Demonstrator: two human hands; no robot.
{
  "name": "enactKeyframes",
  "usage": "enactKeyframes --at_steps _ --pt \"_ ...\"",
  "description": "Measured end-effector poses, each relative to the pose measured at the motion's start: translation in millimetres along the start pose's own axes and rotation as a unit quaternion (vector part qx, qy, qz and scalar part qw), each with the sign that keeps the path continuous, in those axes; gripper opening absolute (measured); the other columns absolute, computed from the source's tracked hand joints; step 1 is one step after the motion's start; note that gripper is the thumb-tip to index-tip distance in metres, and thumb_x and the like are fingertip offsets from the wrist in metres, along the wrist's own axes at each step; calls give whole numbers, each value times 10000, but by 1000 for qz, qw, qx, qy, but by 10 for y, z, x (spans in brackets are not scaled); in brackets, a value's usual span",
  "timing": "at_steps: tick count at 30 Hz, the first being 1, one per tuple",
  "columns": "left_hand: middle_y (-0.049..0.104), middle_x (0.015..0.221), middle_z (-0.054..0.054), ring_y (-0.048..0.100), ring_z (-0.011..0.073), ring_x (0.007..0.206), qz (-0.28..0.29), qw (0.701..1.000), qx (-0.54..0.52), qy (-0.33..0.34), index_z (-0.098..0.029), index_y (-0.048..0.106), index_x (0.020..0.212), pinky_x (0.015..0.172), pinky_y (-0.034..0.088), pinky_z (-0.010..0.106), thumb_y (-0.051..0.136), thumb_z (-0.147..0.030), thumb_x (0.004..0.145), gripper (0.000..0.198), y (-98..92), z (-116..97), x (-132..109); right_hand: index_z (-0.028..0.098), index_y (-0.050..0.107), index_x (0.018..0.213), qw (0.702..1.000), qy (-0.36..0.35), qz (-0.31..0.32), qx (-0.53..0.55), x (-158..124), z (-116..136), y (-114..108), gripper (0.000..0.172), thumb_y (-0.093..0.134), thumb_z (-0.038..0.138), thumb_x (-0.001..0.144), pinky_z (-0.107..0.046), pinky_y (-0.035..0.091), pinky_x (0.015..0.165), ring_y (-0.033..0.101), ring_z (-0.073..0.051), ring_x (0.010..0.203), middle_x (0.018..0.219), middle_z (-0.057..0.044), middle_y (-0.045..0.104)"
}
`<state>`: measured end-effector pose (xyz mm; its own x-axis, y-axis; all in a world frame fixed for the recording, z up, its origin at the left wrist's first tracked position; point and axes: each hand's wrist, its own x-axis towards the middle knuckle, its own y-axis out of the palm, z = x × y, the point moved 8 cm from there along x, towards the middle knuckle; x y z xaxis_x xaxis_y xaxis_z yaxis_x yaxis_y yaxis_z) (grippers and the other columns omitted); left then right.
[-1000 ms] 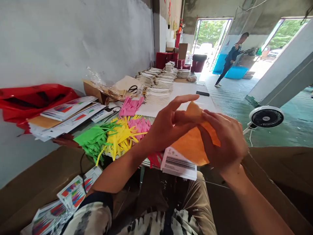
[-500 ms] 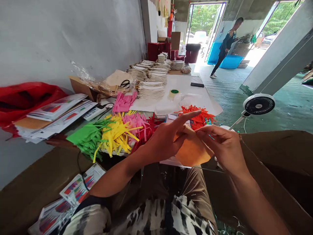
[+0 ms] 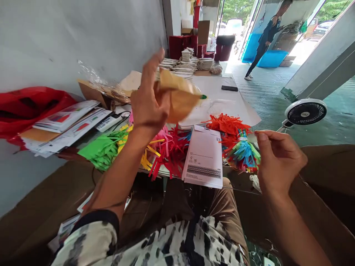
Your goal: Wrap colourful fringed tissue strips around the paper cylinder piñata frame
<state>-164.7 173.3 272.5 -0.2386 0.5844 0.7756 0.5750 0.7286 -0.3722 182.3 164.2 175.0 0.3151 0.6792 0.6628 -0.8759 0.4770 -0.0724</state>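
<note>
From my head, near the worktop's (image 3: 241, 105) near edge, the view faces forward and down, spanning my lap (image 3: 227, 210) to its far end.

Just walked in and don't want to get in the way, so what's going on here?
Someone seated at a table is handling a piece of orange material. The left hand holds it up, slightly blurred. The right hand is apart from it, fingertips pinched beside a multicoloured fringed bundle; whether they grip anything is unclear. A white box lies at the table's near edge, with green fringe farther left. Another person is in the background.
</note>
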Motion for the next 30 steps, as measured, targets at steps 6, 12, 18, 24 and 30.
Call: enactKeyframes --at_steps 6,12,18,24,30 --pt "718 1253 117 646 373 1265 138 964 224 -46 -254 326 1685 1154 444 607 501 -96 926 795 740 1066 3 249 749 1028 957 -190 84 -203 -129 -182 432 181 632 388 1038 -444 568 922 742 -270 1020 1012 -84 798" --pt "605 1504 162 480 367 1485 195 967 158 -43 -192 690 1377 1288 322 510 710 -255 819 562 1265 1390 -600 219 697 1019 951 -144 130 -239 -122 -631 721 254 539 409 1079 -369 534 816 721 -232 919 985 -90 772" --pt "764 895 156 735 353 1025 328 916 134 -188 -185 761 917 962 529 423 581 -738 938 582 1855 1075 -835 221 682 1019 948 -141 154 -240 -73 -720 1070 263 503 403 1085 -351 498 808 691 -228 924 984 -96 755" --pt "786 939 110 730 290 930 342 896 -11 -285 -185 704 846 793 534 337 813 -504 815 339 2133 1218 -1031 208 689 1036 940 -129 171 -265 -54 -987 1373 372 459 493 1099 -318 416 659 665 -200 785 993 -94 765" --pt "766 871 41 680 160 669 290 758 -390 -435 -163 696 1032 629 542 266 819 -390 770 368 2157 1117 -1335 224 728 1019 915 -161 189 -317 -60 -1055 1465 368 480 483 1101 -313 345 621 693 -192 812 974 -80 789"
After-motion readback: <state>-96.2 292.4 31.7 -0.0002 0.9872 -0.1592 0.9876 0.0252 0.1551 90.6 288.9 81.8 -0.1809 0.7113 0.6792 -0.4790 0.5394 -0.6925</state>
